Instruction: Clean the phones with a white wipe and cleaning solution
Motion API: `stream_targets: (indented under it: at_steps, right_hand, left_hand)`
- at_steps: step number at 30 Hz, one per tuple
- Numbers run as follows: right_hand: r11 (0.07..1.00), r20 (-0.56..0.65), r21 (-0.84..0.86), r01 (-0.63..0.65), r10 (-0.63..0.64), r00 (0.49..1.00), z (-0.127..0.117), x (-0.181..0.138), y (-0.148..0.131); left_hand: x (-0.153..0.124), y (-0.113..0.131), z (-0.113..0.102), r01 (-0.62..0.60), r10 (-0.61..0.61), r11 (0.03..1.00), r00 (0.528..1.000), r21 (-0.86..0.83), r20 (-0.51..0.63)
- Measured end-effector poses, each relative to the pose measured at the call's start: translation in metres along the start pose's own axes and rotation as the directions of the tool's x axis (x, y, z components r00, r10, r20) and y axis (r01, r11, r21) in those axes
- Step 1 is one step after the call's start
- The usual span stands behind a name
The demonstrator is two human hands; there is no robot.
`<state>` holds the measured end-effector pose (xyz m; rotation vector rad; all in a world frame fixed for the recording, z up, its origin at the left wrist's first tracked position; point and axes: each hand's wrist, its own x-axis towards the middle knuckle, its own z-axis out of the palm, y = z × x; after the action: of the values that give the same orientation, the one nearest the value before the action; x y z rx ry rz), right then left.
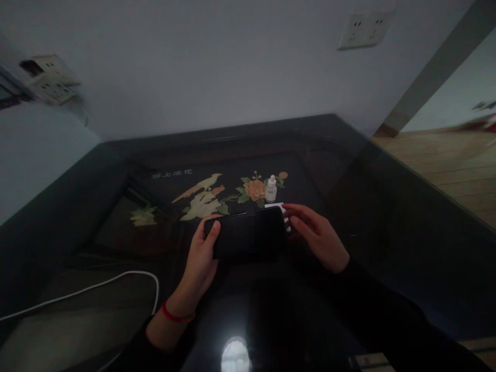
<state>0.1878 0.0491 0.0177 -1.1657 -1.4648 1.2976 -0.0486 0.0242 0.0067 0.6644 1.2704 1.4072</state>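
Observation:
A black smartphone (250, 235) is held sideways above the dark table, its dark face towards me. My left hand (201, 248) grips its left end, thumb on the front. At the phone's right end is my right hand (320, 235), thumb and fingers apart, with the index fingertip close to the upper corner. A small white item (274, 205) shows past the phone's top right edge and near these fingertips; the phone partly hides it, and I cannot tell whether the fingers touch it. Behind it stands a small white dropper bottle (271, 191), upright.
The glossy dark table (372, 243) bears a flower-and-bird picture (201, 204). A white cable (96, 284) runs across its left side. Wall sockets (366, 30) sit at upper right, and a socket block (52, 80) at upper left. Wooden floor (445, 170) lies beyond the right edge.

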Motion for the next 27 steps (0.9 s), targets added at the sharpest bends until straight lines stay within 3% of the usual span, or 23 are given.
stream_targets:
  at_steps: [2, 5, 9, 11, 13, 20, 27]
  right_hand:
    - [0.995, -0.028, -0.088, 0.039, -0.042, 0.999, 0.004, 0.001, 0.004]
    - [0.973, -0.065, -0.205, 0.105, -0.12, 0.991, 0.01, 0.006, 0.008]
    - [0.964, -0.032, -0.217, 0.151, -0.162, 0.986, 0.021, 0.014, 0.006]
    - [0.959, 0.002, -0.213, 0.188, -0.192, 0.981, 0.029, 0.018, 0.002]
    - [0.952, 0.03, -0.21, 0.223, -0.222, 0.975, 0.037, 0.021, -0.003]
    - [0.957, 0.043, -0.19, 0.219, -0.214, 0.976, 0.051, 0.02, -0.014]
    - [0.955, 0.017, -0.203, 0.215, -0.216, 0.976, 0.054, 0.017, -0.017]
  left_hand:
    - [-0.007, 0.002, 0.002, 0.03, -0.028, 0.998, 0.999, -0.058, 0.046]
    - [-0.018, 0.008, 0.004, 0.256, -0.214, 0.952, 0.948, -0.165, 0.236]
    - [-0.024, 0.012, 0.002, 0.58, -0.402, 0.792, 0.728, -0.187, 0.555]
    - [-0.023, 0.01, 0.001, 0.662, -0.468, 0.741, 0.629, -0.113, 0.621]
    - [-0.021, 0.006, 0.002, 0.709, -0.545, 0.704, 0.574, -0.038, 0.611]
    - [-0.024, 0.002, 0.009, 0.611, -0.527, 0.788, 0.733, -0.078, 0.429]
    - [-0.032, -0.005, 0.016, 0.554, -0.488, 0.828, 0.791, -0.09, 0.37]
